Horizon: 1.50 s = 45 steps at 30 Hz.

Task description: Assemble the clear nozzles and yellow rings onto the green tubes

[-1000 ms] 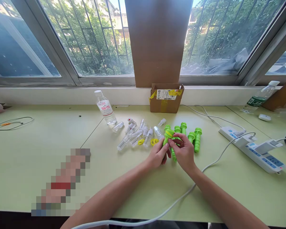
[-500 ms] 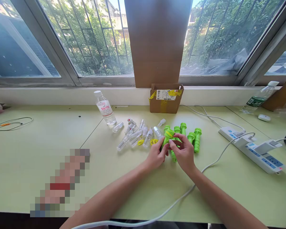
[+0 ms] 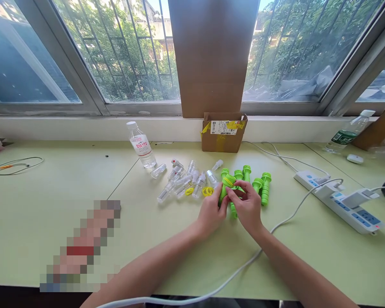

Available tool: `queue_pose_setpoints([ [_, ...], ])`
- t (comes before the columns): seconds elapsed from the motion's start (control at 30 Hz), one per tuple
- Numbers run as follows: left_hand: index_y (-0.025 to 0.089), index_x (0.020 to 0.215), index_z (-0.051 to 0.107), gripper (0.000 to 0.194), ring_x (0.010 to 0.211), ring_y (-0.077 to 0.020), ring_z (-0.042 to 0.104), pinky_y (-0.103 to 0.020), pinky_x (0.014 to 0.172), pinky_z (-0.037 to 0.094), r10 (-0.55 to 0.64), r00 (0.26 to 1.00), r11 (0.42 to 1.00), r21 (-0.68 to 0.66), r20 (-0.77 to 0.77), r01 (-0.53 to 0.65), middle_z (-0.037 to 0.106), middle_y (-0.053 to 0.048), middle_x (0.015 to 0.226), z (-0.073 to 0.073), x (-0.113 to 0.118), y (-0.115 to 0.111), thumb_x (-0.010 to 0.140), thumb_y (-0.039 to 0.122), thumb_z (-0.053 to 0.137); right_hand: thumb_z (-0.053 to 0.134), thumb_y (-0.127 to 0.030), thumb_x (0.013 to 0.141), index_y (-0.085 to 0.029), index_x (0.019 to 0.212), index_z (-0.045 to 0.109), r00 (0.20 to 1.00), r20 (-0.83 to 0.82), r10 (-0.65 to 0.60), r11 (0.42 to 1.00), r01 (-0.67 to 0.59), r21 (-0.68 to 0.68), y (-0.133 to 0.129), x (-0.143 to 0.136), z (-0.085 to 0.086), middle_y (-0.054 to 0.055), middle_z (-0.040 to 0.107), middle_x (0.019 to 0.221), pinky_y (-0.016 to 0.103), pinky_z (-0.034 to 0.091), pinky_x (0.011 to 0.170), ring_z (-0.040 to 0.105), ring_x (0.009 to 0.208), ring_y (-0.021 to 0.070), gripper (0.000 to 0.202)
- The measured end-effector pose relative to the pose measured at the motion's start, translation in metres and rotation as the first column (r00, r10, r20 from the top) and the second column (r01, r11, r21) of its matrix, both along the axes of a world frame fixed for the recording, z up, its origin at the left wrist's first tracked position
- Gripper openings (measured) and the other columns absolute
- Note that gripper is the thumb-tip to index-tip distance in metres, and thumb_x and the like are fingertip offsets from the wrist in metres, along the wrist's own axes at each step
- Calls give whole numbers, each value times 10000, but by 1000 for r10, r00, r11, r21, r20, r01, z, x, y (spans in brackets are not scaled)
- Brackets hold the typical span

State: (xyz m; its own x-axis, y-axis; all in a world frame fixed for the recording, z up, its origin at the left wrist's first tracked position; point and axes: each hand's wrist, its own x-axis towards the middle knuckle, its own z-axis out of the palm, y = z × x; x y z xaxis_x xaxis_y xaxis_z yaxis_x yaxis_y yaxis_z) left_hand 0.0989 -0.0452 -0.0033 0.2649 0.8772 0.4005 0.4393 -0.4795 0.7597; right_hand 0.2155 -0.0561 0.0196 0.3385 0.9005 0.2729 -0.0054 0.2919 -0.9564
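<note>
My left hand [image 3: 212,210] is closed around a green plastic tube [image 3: 223,195] with a wide ribbed head, held tilted above the table. A yellow ring [image 3: 228,182] sits around that head. The fingers of my right hand [image 3: 246,204] are bent in a pinch against the ring and the upper part of the tube; their exact hold is partly hidden. Several more green tubes [image 3: 265,189] lie behind and beside my hands. To the left is a pile of clear plastic tubes [image 3: 165,192], with loose yellow rings [image 3: 207,191] among them.
A small cardboard box [image 3: 223,143] stands by the window wall. Water bottles stand at left [image 3: 141,145] and far right [image 3: 345,133]. A white power strip [image 3: 340,201] lies at right, and its cable [image 3: 244,270] crosses the table under my right forearm. A pixelated patch covers something at left.
My hands have shifted only slightly around the green tube, with the left fingers a little higher on it. The things on the table have not moved.
</note>
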Motion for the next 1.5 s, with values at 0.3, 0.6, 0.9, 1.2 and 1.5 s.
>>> queue_pose_setpoints([
  [0.3,172,1403,393,533,821,-219,672,-326,718,518,37,998,998,44,-54,-35,704,-114,1004,-3,0,-1,896,314,477,773,-411,678,-196,823,561,995,37,-97,995,96,29,1,-1,-2,20,666,767,290,585,571,691,664,187,335],
  [0.6,195,1352,394,494,408,-66,479,-166,345,353,-206,872,879,-307,445,364,533,37,661,0,1,1,941,468,387,794,-423,651,-206,825,559,993,-116,38,999,-35,27,2,1,4,-8,687,724,254,472,328,543,397,111,364],
  [0.9,193,1338,428,485,415,-69,507,-183,406,410,-108,930,949,-244,350,202,571,30,666,1,1,-3,919,435,458,713,-386,751,-213,885,583,998,42,-54,998,53,25,-1,-2,-4,21,682,792,274,555,470,657,583,166,255],
  [1.2,169,1393,436,518,658,-135,627,-265,677,524,27,992,999,21,127,-30,692,-31,774,-3,1,-3,894,293,500,718,-365,748,-210,879,583,980,136,-143,989,136,59,1,-3,-8,24,683,809,289,591,590,686,688,179,244],
  [1.5,215,1404,420,518,924,-186,672,-304,817,531,56,997,982,176,61,-66,694,-88,1108,-9,0,2,897,250,520,702,-384,754,-212,864,612,972,154,-180,983,170,70,3,-3,-10,38,672,791,302,585,577,667,687,189,223],
])
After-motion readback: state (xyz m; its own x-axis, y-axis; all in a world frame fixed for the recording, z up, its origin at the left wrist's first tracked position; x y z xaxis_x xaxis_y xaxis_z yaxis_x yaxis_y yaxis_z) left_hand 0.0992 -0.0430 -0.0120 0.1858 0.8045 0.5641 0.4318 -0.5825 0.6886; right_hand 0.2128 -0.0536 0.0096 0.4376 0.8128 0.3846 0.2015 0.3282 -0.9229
